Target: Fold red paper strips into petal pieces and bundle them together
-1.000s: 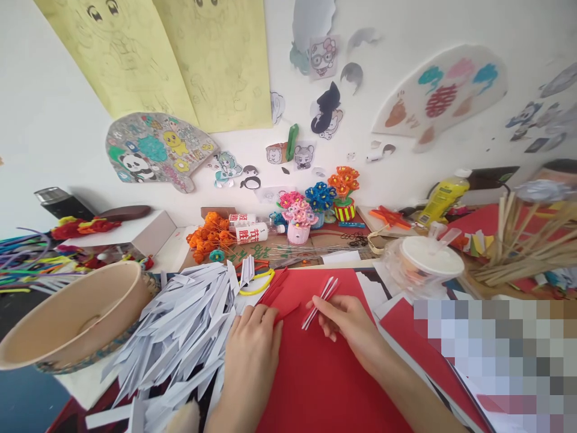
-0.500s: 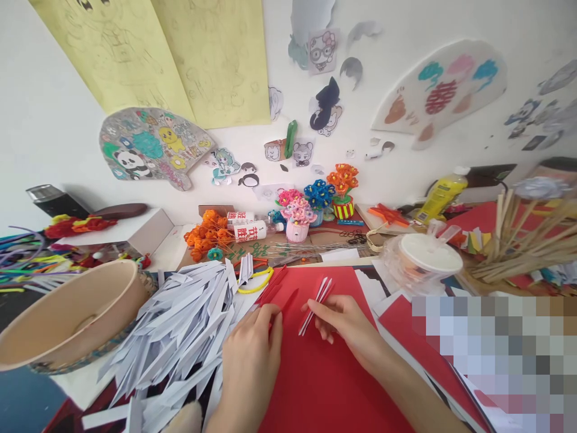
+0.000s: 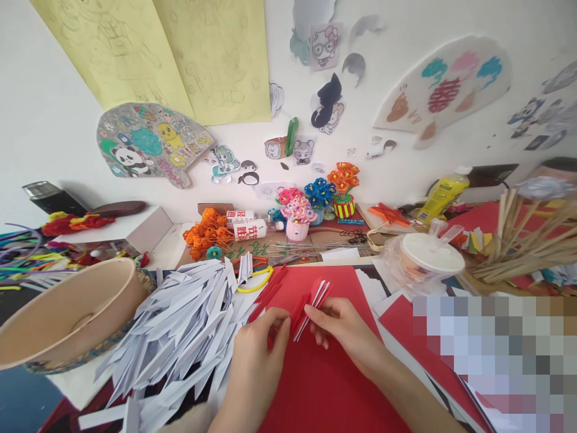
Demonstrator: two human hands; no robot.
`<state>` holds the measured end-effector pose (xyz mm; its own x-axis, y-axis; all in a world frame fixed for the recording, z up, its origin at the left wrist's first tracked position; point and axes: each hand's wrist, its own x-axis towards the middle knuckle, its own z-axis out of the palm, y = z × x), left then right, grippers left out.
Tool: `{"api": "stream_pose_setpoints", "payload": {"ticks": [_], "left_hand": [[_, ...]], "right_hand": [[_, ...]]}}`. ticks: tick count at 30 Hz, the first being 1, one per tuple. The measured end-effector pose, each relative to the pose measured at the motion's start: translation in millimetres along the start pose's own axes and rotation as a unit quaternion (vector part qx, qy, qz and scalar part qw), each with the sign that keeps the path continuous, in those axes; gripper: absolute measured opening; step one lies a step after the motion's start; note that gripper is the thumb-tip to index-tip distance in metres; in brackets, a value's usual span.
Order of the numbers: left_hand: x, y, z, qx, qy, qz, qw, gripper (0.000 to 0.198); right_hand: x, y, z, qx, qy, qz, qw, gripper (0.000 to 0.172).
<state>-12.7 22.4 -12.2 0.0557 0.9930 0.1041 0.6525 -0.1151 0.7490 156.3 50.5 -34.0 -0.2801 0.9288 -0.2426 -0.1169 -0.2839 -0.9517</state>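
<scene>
My right hand (image 3: 343,328) pinches a small bundle of folded red-and-white paper strips (image 3: 313,300) above a large red paper sheet (image 3: 324,385). My left hand (image 3: 259,355) is closed on another folded red strip (image 3: 297,313) and holds it against the bundle's left side. Both hands meet over the upper part of the red sheet. More red strips (image 3: 269,288) lie just beyond my left fingers. A big heap of folded white paper strips (image 3: 180,328) spreads out to the left of my left hand.
A tan paper bowl (image 3: 67,316) stands at the left edge. A lidded plastic cup (image 3: 426,258) and wooden sticks (image 3: 523,246) are at the right. Pipe-cleaner flowers (image 3: 315,201), orange blossoms (image 3: 205,231), a glue bottle (image 3: 252,230) and yellow-handled scissors (image 3: 255,276) sit behind.
My left hand has lifted a red strip off the sheet and brought it rightward up against the bundle in my right hand. The right hand has shifted slightly left.
</scene>
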Motion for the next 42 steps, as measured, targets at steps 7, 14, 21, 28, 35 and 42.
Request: {"api": "stream_pose_setpoints", "payload": {"ticks": [7, 14, 21, 28, 35, 42], "left_hand": [[-1.2, -1.3, 2.7, 0.018, -0.003, 0.017, 1.0, 0.023], [-2.1, -6.2, 6.2, 0.038, 0.012, 0.051, 0.998, 0.021], [-7.3, -16.0, 10.3, 0.164, 0.091, 0.145, 0.971, 0.019], [-10.7, -14.4, 15.1, 0.226, 0.124, 0.213, 0.942, 0.015], [-7.9, -8.0, 14.8, 0.23, 0.145, 0.245, 0.931, 0.016], [-7.8, -14.7, 14.5, 0.188, 0.129, 0.179, 0.957, 0.02]], "right_hand": [[-1.9, -0.1, 1.4, 0.001, 0.019, 0.002, 1.0, 0.048], [-1.5, 0.7, 2.0, -0.007, 0.031, 0.003, 0.999, 0.048], [-0.7, 0.9, 3.6, -0.01, -0.007, 0.001, 1.0, 0.057], [0.5, 5.4, 4.4, -0.011, -0.017, -0.01, 1.0, 0.057], [-0.2, 4.7, 3.8, -0.013, -0.015, -0.013, 1.0, 0.056], [-1.5, 1.5, 3.2, -0.022, 0.008, -0.019, 1.0, 0.052]]}}
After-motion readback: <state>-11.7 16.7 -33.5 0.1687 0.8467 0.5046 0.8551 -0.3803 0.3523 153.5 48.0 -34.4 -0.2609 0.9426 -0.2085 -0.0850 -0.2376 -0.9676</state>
